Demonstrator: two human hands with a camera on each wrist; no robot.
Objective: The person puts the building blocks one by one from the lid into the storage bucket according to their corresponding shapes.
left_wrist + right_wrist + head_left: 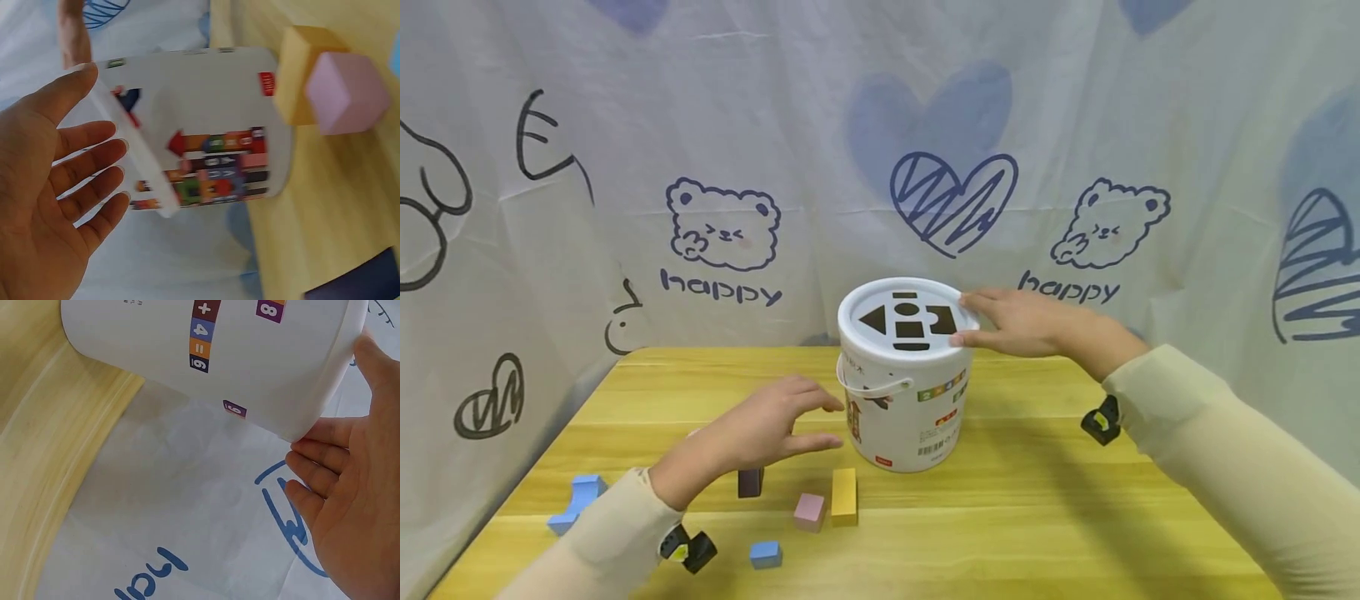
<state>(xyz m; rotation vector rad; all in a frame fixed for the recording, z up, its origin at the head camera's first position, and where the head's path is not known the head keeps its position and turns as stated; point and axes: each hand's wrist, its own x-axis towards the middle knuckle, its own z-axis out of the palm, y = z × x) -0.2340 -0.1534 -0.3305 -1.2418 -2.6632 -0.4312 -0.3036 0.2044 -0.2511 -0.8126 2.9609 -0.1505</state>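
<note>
White bucket (898, 417) upright on table (1000, 542); right hand (1026, 325) touching lid rim, left hand (767, 421) just beside, contact unclear.
Right fingers extended, thumb apart; left fingers spread, relaxed, nothing held. Only head view shows lid (868, 304) openings: six. Left wrist view gives the printed block picture (219, 165), mostly out of head view's sight; right wrist view, number tiles (201, 339) close up. Counts: one bucket, one handle (874, 392), five clearly visible blocks: two blue (766, 554), one pink (809, 512), one yellow (844, 498), one dark (750, 482).
</note>
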